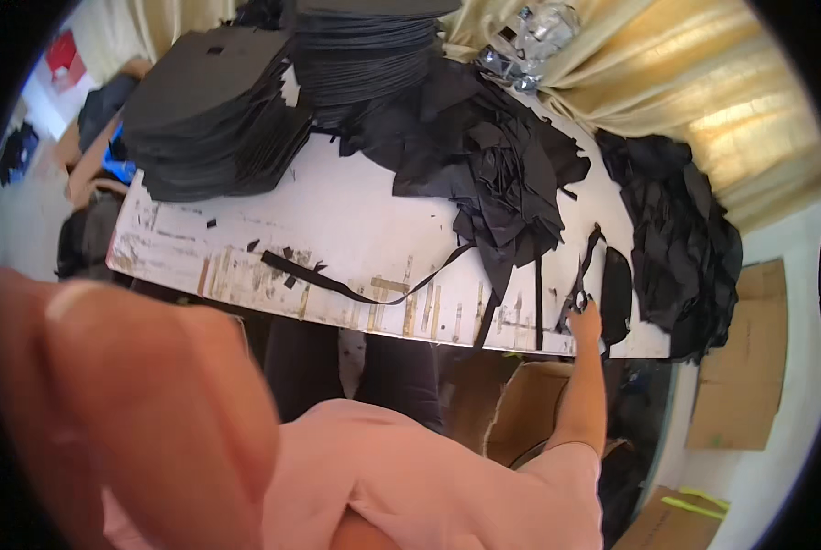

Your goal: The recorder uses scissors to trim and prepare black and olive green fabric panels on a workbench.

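Note:
My right hand (pixel 586 323) reaches out to the near right edge of a worn white table (pixel 355 211). Its fingers are closed on what looks like the handles of dark scissors (pixel 577 291), whose blades point away among thin black strips. A black oval cut piece (pixel 616 293) lies just right of that hand. My left hand (pixel 126 403) is held very close to the camera, large and blurred, filling the lower left; nothing is visible in it. My pink sleeve (pixel 429 486) fills the bottom.
Two tall stacks of black cut sheets (pixel 218 110) (pixel 365 55) stand at the table's back left. A heap of black scraps (pixel 493 156) covers the middle, another (pixel 676 229) sits at the right. A long black strip (pixel 355 289) hangs near the front edge. Cardboard boxes (pixel 740 367) (pixel 520 403) stand below. A person (pixel 99 156) sits far left.

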Available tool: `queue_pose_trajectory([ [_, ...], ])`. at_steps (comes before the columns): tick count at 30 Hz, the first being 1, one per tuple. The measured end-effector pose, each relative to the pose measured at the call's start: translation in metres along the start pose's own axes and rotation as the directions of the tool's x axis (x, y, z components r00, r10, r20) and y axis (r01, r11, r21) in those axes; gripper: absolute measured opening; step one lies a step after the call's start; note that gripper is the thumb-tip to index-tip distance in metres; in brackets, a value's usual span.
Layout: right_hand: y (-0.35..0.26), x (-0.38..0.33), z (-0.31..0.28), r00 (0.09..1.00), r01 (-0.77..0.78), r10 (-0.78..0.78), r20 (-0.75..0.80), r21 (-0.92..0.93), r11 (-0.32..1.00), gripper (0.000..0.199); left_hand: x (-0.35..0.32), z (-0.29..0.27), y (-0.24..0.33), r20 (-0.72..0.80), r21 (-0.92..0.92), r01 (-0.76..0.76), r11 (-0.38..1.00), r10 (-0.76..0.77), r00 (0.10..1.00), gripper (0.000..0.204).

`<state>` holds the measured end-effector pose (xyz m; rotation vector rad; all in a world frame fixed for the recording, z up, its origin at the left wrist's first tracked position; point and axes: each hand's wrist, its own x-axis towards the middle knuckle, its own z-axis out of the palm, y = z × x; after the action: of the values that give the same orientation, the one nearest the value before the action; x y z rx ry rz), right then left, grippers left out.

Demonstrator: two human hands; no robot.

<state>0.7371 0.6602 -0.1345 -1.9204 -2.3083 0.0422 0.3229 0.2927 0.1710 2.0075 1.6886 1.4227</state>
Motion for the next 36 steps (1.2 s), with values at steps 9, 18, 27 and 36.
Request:
queue_pose_trajectory([
  [9,0.082,0.015,0.009,0.961,-0.248,0.239,0.140,0.050,0.968,0.052,0.001,0.051,0.033,0.080,-0.197,-0.122,0.973,0.140,0.987,0.011],
  [18,0.108,0.031,0.007,0.968,-0.207,0.209,0.140,-0.032,0.978,0.050,0.037,0.102,0.055,0.062,-0.361,-0.218,0.907,0.257,0.965,0.010],
  [27,-0.033,0.068,-0.023,0.869,0.487,-0.440,-0.226,0.242,0.839,0.036,0.031,0.103,0.041,0.026,-0.542,-0.220,0.811,0.278,0.960,0.010],
  [36,-0.306,0.076,0.000,0.555,0.825,-0.778,-0.294,0.315,0.469,0.076,0.018,0.097,0.025,-0.024,-0.656,-0.216,0.724,0.266,0.964,0.011],
])
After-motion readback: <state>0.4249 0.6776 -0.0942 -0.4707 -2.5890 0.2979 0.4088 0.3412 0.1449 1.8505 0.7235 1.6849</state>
